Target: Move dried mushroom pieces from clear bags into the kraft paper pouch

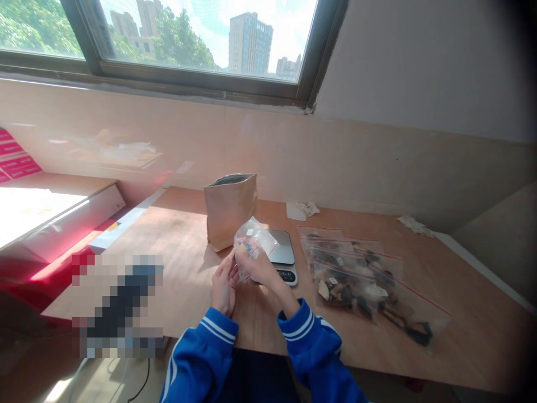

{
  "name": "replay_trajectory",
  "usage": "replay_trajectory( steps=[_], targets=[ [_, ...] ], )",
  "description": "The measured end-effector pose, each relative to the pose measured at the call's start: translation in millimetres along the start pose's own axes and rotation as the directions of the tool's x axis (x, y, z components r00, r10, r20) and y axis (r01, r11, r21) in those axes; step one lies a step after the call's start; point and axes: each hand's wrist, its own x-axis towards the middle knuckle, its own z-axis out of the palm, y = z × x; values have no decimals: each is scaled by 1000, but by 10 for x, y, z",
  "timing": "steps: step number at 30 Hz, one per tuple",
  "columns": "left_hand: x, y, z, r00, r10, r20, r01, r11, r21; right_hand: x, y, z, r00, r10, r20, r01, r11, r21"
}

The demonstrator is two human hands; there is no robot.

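Observation:
A small clear plastic zip bag [260, 238] with a white label is held up between my hands, over the left side of a digital kitchen scale [285, 246]. My left hand [224, 284] pinches the bag's lower left edge. My right hand [257, 263] is up against the bag and looks partly inside it; its fingers are bent, and the crinkled plastic blurs what they grip. Something small and coloured shows through the film near the fingertips. Just behind stands a brown kraft paper pouch [230, 215], upright with its top open.
Several clear zip bags with red seals [348, 280], holding dark and tan pieces, lie overlapping on the table [268, 330] at right. Crumpled white paper [308, 209] and another white scrap [415, 226] lie along the wall. A pixelated patch [121, 305] covers the left front.

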Motion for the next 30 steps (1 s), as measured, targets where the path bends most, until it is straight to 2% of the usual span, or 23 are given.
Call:
replay_trajectory(
  steps=[3,6,9,12,16,20,25,30],
  targets=[
    [-1,10,-6,1000,-12,6,12,1000,1,20,1,-3,999,-22,47,23,1000,-6],
    [11,1,-16,1000,-7,16,7,1000,4,41,31,-3,999,-34,42,34,999,7],
    [20,-13,-20,1000,6,16,-6,1000,5,59,88,25,1000,-27,-9,27,999,30],
    [14,-15,-6,1000,12,7,-12,1000,-1,66,101,60,994,-20,-111,21,1000,5],
    [5,-18,3,999,24,39,-23,999,-21,72,28,109,979,-45,-199,26,995,-96],
    [5,-35,-31,997,53,48,-53,999,-9,104,-23,193,972,-124,-200,71,964,-255],
    [-25,-29,-41,994,-25,102,25,1000,4,174,-6,243,967,-144,-212,51,919,-391],
    [-49,-11,1,986,-96,139,98,995,-10,255,-32,146,976,-113,-188,19,896,-443]
  ],
)
